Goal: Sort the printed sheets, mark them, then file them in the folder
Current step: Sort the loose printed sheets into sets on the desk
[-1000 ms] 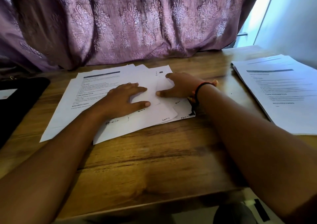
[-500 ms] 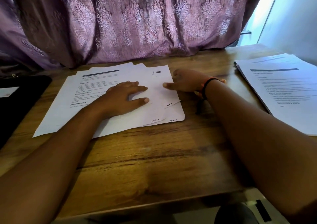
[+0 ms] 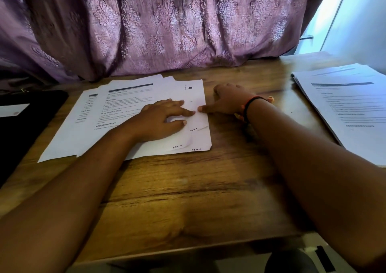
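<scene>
Your hands on the fanned printed sheets

Your left hand (image 3: pixel 160 120) lies flat on the fanned printed sheets (image 3: pixel 87 139), fingers straight and slightly spread, pressing them onto the wooden table (image 3: pixel 188 189). Your right hand (image 3: pixel 227 101), with a black-and-orange wristband (image 3: pixel 250 103), rests on the table just beside the sheets' right edge; its thumb tip touches that edge near your left forefinger and its fingers lie loose, pinching nothing. Handwritten marks show at the sheets' near corners. A second paper stack (image 3: pixel 351 109) sits well apart on the right, and the black folder (image 3: pixel 27 122) lies at the left, below the purple curtain (image 3: pixel 167 32).
</scene>
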